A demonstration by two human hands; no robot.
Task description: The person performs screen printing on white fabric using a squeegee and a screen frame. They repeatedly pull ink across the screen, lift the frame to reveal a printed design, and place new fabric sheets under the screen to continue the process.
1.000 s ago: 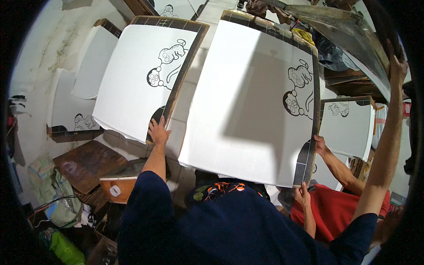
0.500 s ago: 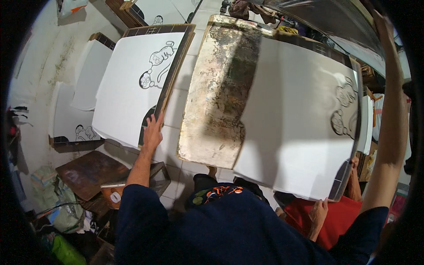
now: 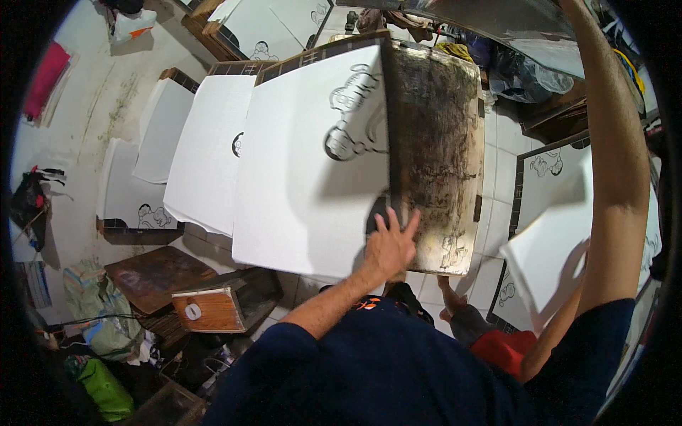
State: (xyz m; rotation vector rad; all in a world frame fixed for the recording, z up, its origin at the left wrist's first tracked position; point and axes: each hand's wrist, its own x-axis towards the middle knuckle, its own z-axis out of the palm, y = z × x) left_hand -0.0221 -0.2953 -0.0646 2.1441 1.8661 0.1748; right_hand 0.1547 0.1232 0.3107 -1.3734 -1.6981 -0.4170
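Observation:
My left hand [image 3: 389,248] has its fingers spread over the dark right edge of a board carrying a white sheet [image 3: 291,177]. Black line-drawn cartoon animals are printed near that sheet's right side. The board overlaps another printed white sheet [image 3: 202,149] on its left and a worn, stained table [image 3: 437,156] on its right. My right arm [image 3: 618,163] reaches up at the right; its hand is cut off by the top edge. Close to where that arm leaves the picture, a large grey framed screen [image 3: 490,28] is raised above the table's far end.
A co-worker in red [image 3: 501,351] is at the lower right, one arm by a lifted white sheet [image 3: 550,245] over a printed board [image 3: 526,188]. More printed sheets lie far left. A wooden box [image 3: 209,312], brown board [image 3: 160,277] and bags [image 3: 99,319] crowd the lower left.
The printed board from the table has shifted left, over the left sheet, baring the table's right side. My left hand has moved right onto its edge. The co-worker's hands have left this board.

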